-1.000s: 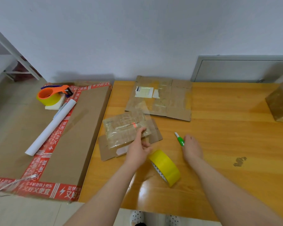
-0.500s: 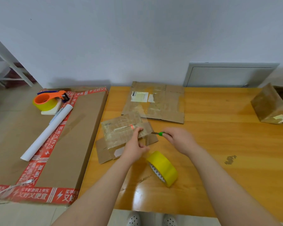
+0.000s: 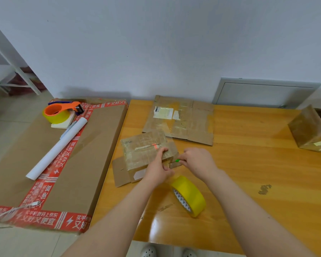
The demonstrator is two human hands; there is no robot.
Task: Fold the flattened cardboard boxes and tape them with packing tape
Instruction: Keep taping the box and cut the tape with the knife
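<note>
Open tabletop lies between tape roll and folded box.

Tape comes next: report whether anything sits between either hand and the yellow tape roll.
Nothing visible does. The yellow tape roll stands on edge on the table, close by both hands; the left hand grips the small flattened box, the right hand pinches a green tool.

Bright yellow tape roll, its white core printed with dark triangles, near the front edge of a honey-orange wooden table. Brown flattened box; green cutter. Beside the left edge, brown carton bordered red with white lettering.
</note>
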